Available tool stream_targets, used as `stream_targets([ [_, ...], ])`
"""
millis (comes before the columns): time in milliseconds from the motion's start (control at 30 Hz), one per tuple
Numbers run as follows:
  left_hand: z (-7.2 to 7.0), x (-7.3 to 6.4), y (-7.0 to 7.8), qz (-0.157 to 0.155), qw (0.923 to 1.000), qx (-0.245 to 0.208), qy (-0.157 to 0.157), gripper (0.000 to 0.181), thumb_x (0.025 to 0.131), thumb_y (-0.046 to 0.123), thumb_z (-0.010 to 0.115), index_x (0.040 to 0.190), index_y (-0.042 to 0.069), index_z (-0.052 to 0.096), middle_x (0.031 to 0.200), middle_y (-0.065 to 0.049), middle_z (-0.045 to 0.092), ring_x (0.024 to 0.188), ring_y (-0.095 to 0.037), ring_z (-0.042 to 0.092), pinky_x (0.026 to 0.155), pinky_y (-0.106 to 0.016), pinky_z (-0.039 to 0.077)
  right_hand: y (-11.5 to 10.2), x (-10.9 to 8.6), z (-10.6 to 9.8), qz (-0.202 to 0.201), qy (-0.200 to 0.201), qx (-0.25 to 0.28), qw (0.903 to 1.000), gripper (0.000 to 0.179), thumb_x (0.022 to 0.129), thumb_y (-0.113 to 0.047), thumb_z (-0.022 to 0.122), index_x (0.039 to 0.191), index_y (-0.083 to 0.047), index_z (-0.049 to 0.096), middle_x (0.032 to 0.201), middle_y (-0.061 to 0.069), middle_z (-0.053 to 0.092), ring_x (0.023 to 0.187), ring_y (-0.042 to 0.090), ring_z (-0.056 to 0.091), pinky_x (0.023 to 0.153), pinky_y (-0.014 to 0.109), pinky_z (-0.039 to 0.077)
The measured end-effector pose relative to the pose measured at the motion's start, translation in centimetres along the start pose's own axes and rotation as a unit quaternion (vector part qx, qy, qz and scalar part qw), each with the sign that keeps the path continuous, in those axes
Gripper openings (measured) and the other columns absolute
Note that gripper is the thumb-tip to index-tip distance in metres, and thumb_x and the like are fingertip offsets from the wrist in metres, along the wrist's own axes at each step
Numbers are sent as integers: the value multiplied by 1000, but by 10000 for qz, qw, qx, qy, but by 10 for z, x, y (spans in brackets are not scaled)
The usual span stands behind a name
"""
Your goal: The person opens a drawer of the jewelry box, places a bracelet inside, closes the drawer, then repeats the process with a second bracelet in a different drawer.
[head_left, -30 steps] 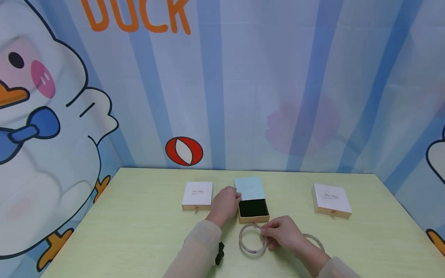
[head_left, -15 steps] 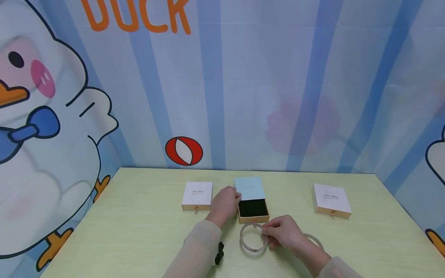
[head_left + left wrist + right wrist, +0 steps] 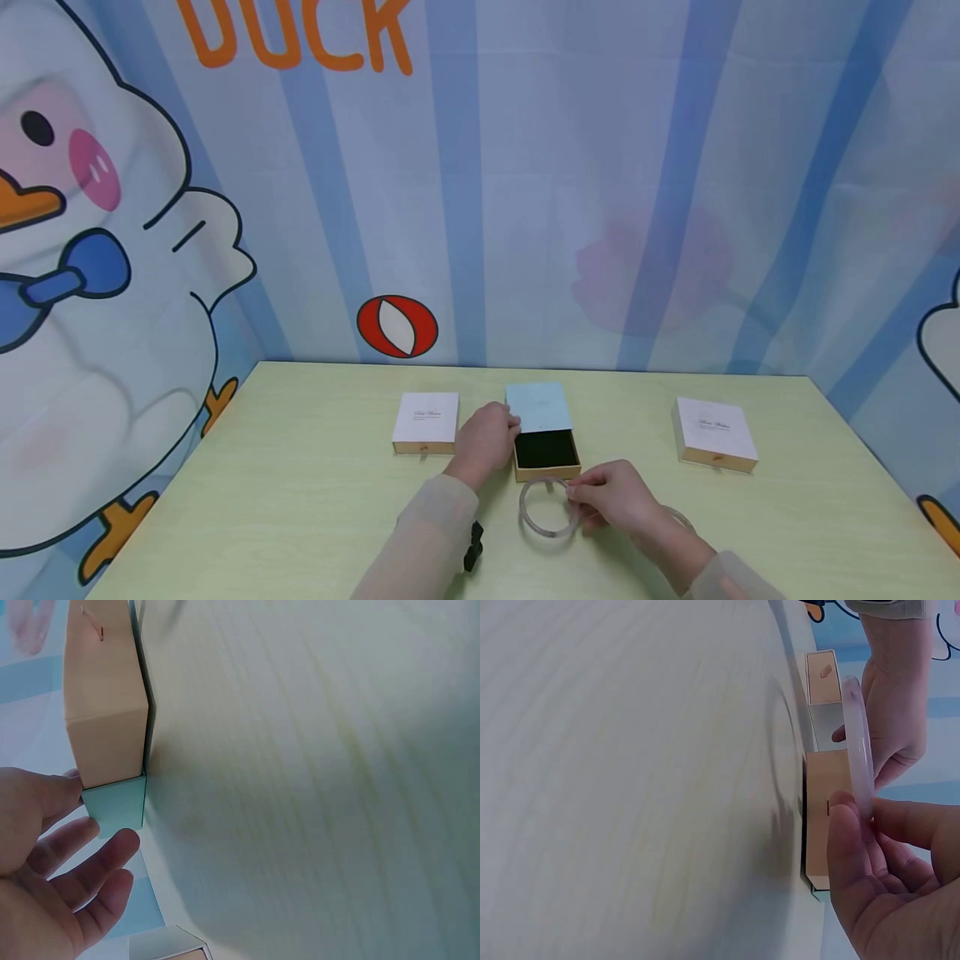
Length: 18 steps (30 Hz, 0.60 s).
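Note:
My right hand (image 3: 617, 502) pinches a pale translucent bangle (image 3: 522, 507) between thumb and fingertips. In the right wrist view the bangle (image 3: 859, 750) stands edge-on, its shadow on the table. It hovers just in front of a small drawer-style jewellery box, whose dark-lined tray (image 3: 547, 450) is pulled partway out of a light blue sleeve (image 3: 538, 406). At the box's left side, my left hand (image 3: 486, 439) holds the sleeve; the left wrist view shows thumb and forefinger at the sleeve (image 3: 116, 806), other fingers loosely bent. Behind my right wrist a second bangle (image 3: 681, 516) is partly hidden.
A white box (image 3: 426, 417) with a tan front stands left of my left hand. Another white box (image 3: 715, 427) sits at the right of the pale wooden table (image 3: 300, 492). A striped blue cloth (image 3: 517, 208) with cartoon ducks hangs behind the table's back edge.
My right hand and the bangle have shifted slightly upward and right, a little closer to the box's front. My left hand and the box have stayed put.

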<state>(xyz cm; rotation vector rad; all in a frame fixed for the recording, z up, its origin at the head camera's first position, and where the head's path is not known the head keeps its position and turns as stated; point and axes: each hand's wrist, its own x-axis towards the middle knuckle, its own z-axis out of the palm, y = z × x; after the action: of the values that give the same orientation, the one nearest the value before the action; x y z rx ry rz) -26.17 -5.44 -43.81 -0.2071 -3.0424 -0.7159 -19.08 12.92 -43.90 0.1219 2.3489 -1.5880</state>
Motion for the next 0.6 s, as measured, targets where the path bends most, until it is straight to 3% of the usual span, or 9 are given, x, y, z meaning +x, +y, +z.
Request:
stream_targets([
  [600,1,1,-2,38,10000,12,-9,24,93,19,60,114,15,71,130,-3,60,120,-22,56,97,-37,50,-5,1,-2,183,298,-36,9994,15,87,-3,62,95,6,70,75,11,67,61,14,59,54,28,55],
])
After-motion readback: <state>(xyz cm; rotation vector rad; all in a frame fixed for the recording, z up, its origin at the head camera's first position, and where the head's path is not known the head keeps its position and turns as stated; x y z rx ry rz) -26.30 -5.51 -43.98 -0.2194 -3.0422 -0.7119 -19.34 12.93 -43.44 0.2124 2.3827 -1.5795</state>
